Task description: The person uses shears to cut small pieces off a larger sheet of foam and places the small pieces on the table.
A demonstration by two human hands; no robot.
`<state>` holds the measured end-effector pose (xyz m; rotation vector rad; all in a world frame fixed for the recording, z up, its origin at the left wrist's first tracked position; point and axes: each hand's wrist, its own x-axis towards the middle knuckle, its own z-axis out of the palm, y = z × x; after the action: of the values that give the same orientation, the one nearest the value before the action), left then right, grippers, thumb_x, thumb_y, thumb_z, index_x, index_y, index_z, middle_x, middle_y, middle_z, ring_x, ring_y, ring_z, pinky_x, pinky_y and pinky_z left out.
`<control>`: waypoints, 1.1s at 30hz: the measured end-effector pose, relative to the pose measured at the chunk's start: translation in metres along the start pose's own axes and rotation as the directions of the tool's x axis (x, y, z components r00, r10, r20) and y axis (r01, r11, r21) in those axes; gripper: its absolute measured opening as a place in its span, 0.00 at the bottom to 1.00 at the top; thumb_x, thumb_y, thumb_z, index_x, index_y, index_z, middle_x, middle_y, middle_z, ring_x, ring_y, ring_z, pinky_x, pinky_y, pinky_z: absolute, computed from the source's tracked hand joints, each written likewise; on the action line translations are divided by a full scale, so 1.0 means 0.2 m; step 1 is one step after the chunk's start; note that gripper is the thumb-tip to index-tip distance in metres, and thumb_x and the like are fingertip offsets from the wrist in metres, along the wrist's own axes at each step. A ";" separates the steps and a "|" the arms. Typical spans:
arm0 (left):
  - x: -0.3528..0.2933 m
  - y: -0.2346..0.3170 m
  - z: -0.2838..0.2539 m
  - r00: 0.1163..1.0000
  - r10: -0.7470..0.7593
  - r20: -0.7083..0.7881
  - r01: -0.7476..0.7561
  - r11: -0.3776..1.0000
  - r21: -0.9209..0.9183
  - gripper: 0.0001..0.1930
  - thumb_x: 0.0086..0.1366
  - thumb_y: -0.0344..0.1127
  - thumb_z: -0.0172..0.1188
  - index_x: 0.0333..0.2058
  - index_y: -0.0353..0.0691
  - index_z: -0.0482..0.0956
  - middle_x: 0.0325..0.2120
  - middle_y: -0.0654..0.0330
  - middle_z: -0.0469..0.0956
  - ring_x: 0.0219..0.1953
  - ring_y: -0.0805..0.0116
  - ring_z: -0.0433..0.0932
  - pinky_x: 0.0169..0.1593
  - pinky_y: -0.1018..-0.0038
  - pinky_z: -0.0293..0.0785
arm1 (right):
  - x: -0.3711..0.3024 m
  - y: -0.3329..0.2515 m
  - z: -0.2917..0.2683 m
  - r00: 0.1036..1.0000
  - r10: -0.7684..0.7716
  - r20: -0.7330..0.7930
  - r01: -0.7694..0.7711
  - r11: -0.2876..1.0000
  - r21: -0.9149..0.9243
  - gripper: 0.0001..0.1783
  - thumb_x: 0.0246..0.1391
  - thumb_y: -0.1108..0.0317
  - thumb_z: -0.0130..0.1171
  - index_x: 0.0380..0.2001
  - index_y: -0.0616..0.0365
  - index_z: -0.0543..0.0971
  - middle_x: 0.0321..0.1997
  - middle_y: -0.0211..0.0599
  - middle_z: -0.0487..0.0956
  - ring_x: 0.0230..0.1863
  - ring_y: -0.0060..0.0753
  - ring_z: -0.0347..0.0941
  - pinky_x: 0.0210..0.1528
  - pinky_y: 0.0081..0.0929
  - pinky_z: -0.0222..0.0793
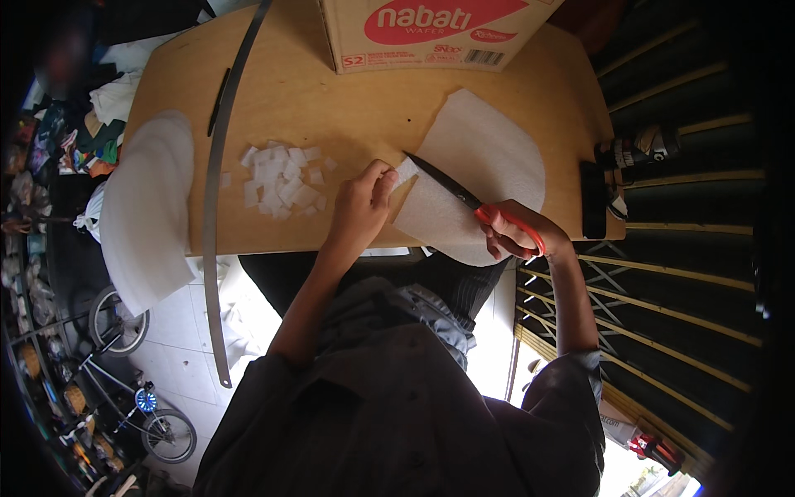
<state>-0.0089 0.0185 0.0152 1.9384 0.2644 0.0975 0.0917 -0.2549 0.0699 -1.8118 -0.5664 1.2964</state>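
Note:
My right hand (515, 230) grips the red handles of a pair of scissors (447, 184), whose dark blades point up and to the left. Between the thumb and fingers of my left hand (361, 203) is a small white foam strip (405, 171), right beside the blade tips. Under the scissors lies a larger white foam sheet (489, 141) with a rounded right side, partly hanging over the near table edge. To the left of my left hand rests a loose pile of small white foam squares (280, 179).
A long metal ruler (216, 182) crosses the table's left side, its near end past the edge. Beyond it a stack of white foam sheets (149, 199) droops off the table (364, 108). A cardboard box (431, 41) stands at the back. A dark slim pen-like object (219, 101) lies near the ruler.

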 end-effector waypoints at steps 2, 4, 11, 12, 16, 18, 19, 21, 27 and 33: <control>-0.04 -0.02 -0.04 0.997 -0.052 -0.061 0.043 0.990 -0.135 0.10 0.74 0.36 0.50 0.43 0.36 0.75 0.21 0.61 0.75 0.21 0.76 0.71 0.30 0.77 0.69 | -0.04 -0.06 0.04 0.998 -0.057 -0.036 0.059 0.996 0.061 0.42 0.54 0.22 0.43 0.32 0.56 0.71 0.21 0.37 0.77 0.07 0.17 0.62 0.09 0.17 0.56; -0.09 0.01 -0.09 0.986 -0.158 -0.047 0.121 0.889 -0.441 0.09 0.73 0.35 0.50 0.43 0.36 0.75 0.22 0.61 0.77 0.21 0.75 0.69 0.28 0.76 0.64 | -0.05 -0.01 0.10 0.991 -0.107 -0.080 0.115 0.988 0.102 0.42 0.57 0.24 0.43 0.37 0.61 0.71 0.25 0.38 0.77 0.10 0.15 0.62 0.13 0.15 0.57; -0.26 0.09 -0.25 0.990 -0.130 0.058 0.140 0.836 -0.530 0.12 0.72 0.34 0.53 0.47 0.33 0.75 0.33 0.56 0.82 0.24 0.79 0.72 0.31 0.81 0.68 | -0.08 0.02 0.44 0.903 -0.408 -0.137 0.384 0.907 -0.171 0.34 0.63 0.39 0.50 0.43 0.66 0.68 0.31 0.41 0.78 0.18 0.13 0.69 0.18 0.13 0.61; -0.29 0.07 -0.28 0.988 -0.152 0.039 0.149 0.836 -0.527 0.11 0.72 0.34 0.53 0.47 0.32 0.75 0.34 0.55 0.83 0.23 0.79 0.73 0.29 0.81 0.68 | -0.09 -0.05 0.49 0.940 -0.324 -0.109 0.303 0.937 -0.172 0.28 0.63 0.44 0.53 0.42 0.63 0.67 0.29 0.38 0.78 0.23 0.24 0.74 0.25 0.22 0.67; -0.34 0.01 -0.33 0.983 -0.185 0.000 0.157 0.837 -0.524 0.11 0.71 0.35 0.55 0.44 0.31 0.75 0.31 0.53 0.83 0.21 0.77 0.74 0.26 0.80 0.66 | -0.02 -0.11 0.65 0.977 -0.214 -0.008 0.214 0.977 -0.016 0.21 0.63 0.53 0.58 0.40 0.61 0.66 0.25 0.34 0.78 0.27 0.35 0.79 0.32 0.32 0.74; -0.36 -0.01 -0.36 0.976 -0.217 -0.020 0.178 0.843 -0.507 0.12 0.71 0.36 0.56 0.43 0.31 0.75 0.31 0.53 0.83 0.20 0.77 0.73 0.26 0.80 0.66 | 0.00 -0.19 0.69 0.994 -0.101 0.043 0.097 0.992 0.077 0.21 0.63 0.53 0.57 0.40 0.61 0.66 0.24 0.34 0.77 0.27 0.35 0.79 0.32 0.32 0.73; -0.37 -0.01 -0.37 0.972 -0.234 -0.031 0.188 0.846 -0.498 0.12 0.71 0.36 0.56 0.43 0.31 0.76 0.30 0.53 0.83 0.19 0.77 0.73 0.27 0.80 0.66 | 0.01 -0.20 0.71 0.995 -0.075 0.066 0.068 0.992 0.102 0.21 0.64 0.53 0.56 0.39 0.61 0.66 0.24 0.34 0.76 0.27 0.35 0.79 0.32 0.32 0.73; -0.39 -0.02 -0.39 0.960 -0.259 -0.109 0.163 0.829 -0.535 0.12 0.71 0.36 0.57 0.42 0.31 0.76 0.30 0.53 0.83 0.18 0.77 0.72 0.26 0.81 0.66 | 0.01 -0.21 0.73 0.994 -0.053 0.097 0.040 0.991 0.129 0.22 0.64 0.51 0.55 0.39 0.61 0.66 0.23 0.34 0.75 0.27 0.36 0.79 0.31 0.31 0.72; -0.41 -0.08 -0.45 0.961 -0.253 -0.108 0.151 0.815 -0.559 0.11 0.70 0.35 0.57 0.39 0.30 0.76 0.27 0.54 0.83 0.15 0.79 0.68 0.21 0.81 0.64 | 0.06 -0.19 0.81 0.962 -0.268 0.040 0.267 0.963 0.034 0.29 0.63 0.42 0.54 0.38 0.61 0.66 0.23 0.36 0.74 0.26 0.36 0.77 0.30 0.31 0.71; -0.44 -0.04 -0.49 0.956 -0.281 0.082 0.281 0.806 -0.521 0.09 0.70 0.34 0.57 0.36 0.33 0.77 0.24 0.58 0.82 0.16 0.81 0.68 0.21 0.82 0.63 | 0.13 -0.19 0.85 0.964 -0.267 0.016 0.267 0.964 0.020 0.28 0.63 0.42 0.55 0.35 0.62 0.68 0.23 0.37 0.76 0.25 0.36 0.77 0.30 0.30 0.70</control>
<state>-0.1149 0.0894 0.0493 1.3302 0.4708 -0.0278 -0.0522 -0.1538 0.0644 -1.6447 -0.7783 1.1313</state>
